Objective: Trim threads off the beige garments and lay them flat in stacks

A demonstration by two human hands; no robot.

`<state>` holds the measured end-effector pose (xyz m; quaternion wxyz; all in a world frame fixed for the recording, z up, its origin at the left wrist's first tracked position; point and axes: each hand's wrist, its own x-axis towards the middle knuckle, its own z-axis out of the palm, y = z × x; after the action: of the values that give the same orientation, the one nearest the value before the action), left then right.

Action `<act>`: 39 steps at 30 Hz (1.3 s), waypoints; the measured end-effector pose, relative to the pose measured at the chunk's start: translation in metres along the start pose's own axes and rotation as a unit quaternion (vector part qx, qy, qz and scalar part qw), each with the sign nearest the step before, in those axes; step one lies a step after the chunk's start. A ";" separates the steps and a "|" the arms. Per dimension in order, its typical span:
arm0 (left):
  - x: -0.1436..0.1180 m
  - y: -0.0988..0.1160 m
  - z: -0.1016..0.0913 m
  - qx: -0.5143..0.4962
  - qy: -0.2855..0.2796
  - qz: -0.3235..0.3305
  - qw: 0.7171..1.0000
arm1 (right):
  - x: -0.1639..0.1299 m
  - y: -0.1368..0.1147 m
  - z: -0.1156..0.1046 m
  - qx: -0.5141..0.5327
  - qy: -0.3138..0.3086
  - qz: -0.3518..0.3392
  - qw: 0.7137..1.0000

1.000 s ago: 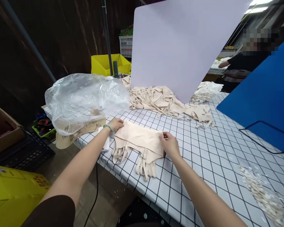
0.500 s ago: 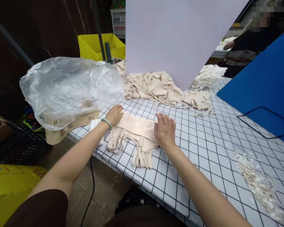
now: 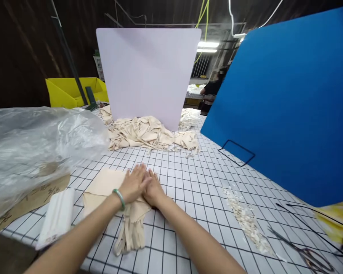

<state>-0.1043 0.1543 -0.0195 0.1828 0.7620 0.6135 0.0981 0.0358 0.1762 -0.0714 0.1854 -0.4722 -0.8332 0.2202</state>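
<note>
A beige fabric piece [image 3: 103,183] lies flat on the checked tablecloth, its loose straps [image 3: 130,232] trailing toward the near edge. My left hand [image 3: 134,184], with a green bangle at the wrist, rests on the cloth's right part, fingers stretched out and flat. Right beside it, touching it, my right hand [image 3: 154,190] lies at the fabric's right edge with fingers extended. Neither hand shows anything gripped. Part of the fabric is hidden under the hands and left forearm.
A heap of beige fabric [image 3: 145,133] lies before a pale upright board [image 3: 148,76]. Clear plastic [image 3: 45,140] and a white block [image 3: 57,213] are left. To the right are a blue board [image 3: 274,106], scattered scraps [image 3: 246,220] and scissors [image 3: 303,251]. A person [image 3: 214,87] is far off.
The view has tilted up and turned right. My left hand has moved from the fabric's left end to its right end, meeting my right hand there.
</note>
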 end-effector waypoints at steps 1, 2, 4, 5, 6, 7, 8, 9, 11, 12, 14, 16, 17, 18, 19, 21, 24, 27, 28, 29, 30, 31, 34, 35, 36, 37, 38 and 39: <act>0.003 0.024 0.009 -0.055 0.012 0.028 0.998 | 0.003 0.012 -0.007 -0.011 0.034 0.006 0.999; 0.004 0.047 0.018 -0.109 0.021 0.050 0.992 | 0.008 0.027 -0.018 -0.025 0.070 0.023 0.997; 0.006 0.084 0.033 -0.208 0.021 0.059 0.976 | 0.022 0.067 -0.045 -0.059 0.129 0.081 0.987; 0.006 0.098 0.038 -0.250 0.009 0.049 0.967 | 0.030 0.090 -0.060 -0.071 0.144 0.108 0.981; 0.007 0.110 0.041 -0.285 -0.006 0.035 0.958 | 0.040 0.113 -0.076 -0.083 0.154 0.130 0.976; 0.009 0.119 0.043 -0.315 -0.025 0.021 0.949 | 0.049 0.135 -0.092 -0.094 0.163 0.147 0.971; 0.012 0.127 0.043 -0.338 -0.045 0.010 0.940 | 0.059 0.154 -0.106 -0.103 0.168 0.160 0.967; 0.017 0.134 0.043 -0.355 -0.066 0.002 0.933 | 0.067 0.171 -0.118 -0.109 0.169 0.169 0.965; 0.029 0.142 0.040 -0.377 -0.101 -0.006 0.921 | 0.079 0.193 -0.135 -0.114 0.166 0.173 0.964; 0.036 0.145 0.039 -0.387 -0.109 -0.011 0.915 | 0.081 0.198 -0.141 -0.113 0.164 0.169 0.965; 0.050 0.147 0.037 -0.429 -0.096 -0.033 0.898 | 0.076 0.196 -0.148 -0.107 0.160 0.146 0.970; 0.063 0.146 0.035 -0.512 -0.056 -0.072 0.854 | 0.054 0.180 -0.150 -0.094 0.153 0.109 0.978; 0.067 0.144 0.035 -0.560 -0.036 -0.096 0.822 | 0.037 0.166 -0.150 -0.087 0.148 0.091 0.981; 0.071 0.142 0.035 -0.605 -0.020 -0.118 0.787 | 0.016 0.150 -0.149 -0.070 0.137 0.070 0.986; 0.072 0.138 0.035 -0.641 -0.008 -0.139 0.755 | -0.007 0.131 -0.148 -0.050 0.123 0.054 0.990; 0.068 0.130 0.037 -0.668 0.007 -0.177 0.722 | -0.059 0.091 -0.146 0.056 0.051 -0.005 0.997; 0.046 0.115 0.044 -0.603 -0.019 -0.200 0.772 | -0.125 0.044 -0.142 0.222 -0.137 -0.053 0.964; 0.012 0.102 0.051 -0.488 -0.066 -0.147 0.858 | -0.159 0.038 -0.138 0.225 -0.161 0.002 0.961; 0.001 0.099 0.052 -0.449 -0.064 -0.125 0.882 | -0.164 0.043 -0.136 0.188 -0.113 0.032 0.975; -0.009 0.098 0.053 -0.407 -0.045 -0.104 0.906 | -0.167 0.049 -0.135 0.139 -0.054 0.057 0.987; -0.018 0.097 0.053 -0.360 -0.012 -0.080 0.929 | -0.170 0.055 -0.132 0.088 0.003 0.070 0.994; -0.027 0.097 0.053 -0.308 0.029 -0.048 0.950 | -0.172 0.058 -0.128 0.046 0.044 0.069 0.996; -0.046 0.094 0.052 -0.166 0.156 0.060 0.972 | -0.185 0.041 -0.108 -0.005 0.057 0.018 0.998; -0.051 0.091 0.051 -0.139 0.177 0.083 0.971 | -0.192 0.030 -0.097 -0.007 0.042 -0.005 0.999; -0.055 0.087 0.051 -0.119 0.180 0.101 0.971 | -0.199 0.017 -0.085 -0.011 0.028 -0.027 0.999; -0.059 0.083 0.050 -0.102 0.162 0.120 0.974 | -0.205 0.005 -0.073 -0.015 0.020 -0.047 0.999; -0.061 0.077 0.049 -0.085 0.124 0.142 0.978 | -0.211 -0.005 -0.062 -0.017 0.014 -0.061 0.998; -0.062 0.072 0.049 -0.066 0.067 0.167 0.982 | -0.216 -0.012 -0.053 -0.015 0.008 -0.067 0.998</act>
<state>-0.0355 0.0731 -0.0306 0.1717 0.8315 0.4811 0.2185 0.1599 -0.0066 -0.0422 0.1990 -0.4193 -0.8650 0.1909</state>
